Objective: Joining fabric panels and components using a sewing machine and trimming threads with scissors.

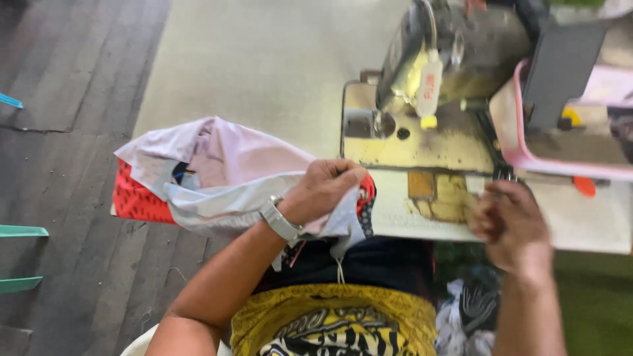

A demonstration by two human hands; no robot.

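Observation:
My left hand (324, 190), with a silver wristwatch on its wrist, grips a bundle of pale pink and white cloth (217, 168) with red patterned parts. The bundle lies on the left part of the white sewing table (264, 72) and hangs over its front edge toward my lap. My right hand (511, 227) is blurred at the table's front edge, fingers curled, just below the yellowed base of the sewing machine (448, 59). Whether it holds anything is unclear.
A pink tray (527, 155) with a dark flat thing leaning in it stands at the right of the machine. An orange piece (584, 186) lies next to it. Dark wooden floor (59, 132) is at the left. More cloth (465, 316) lies below my right arm.

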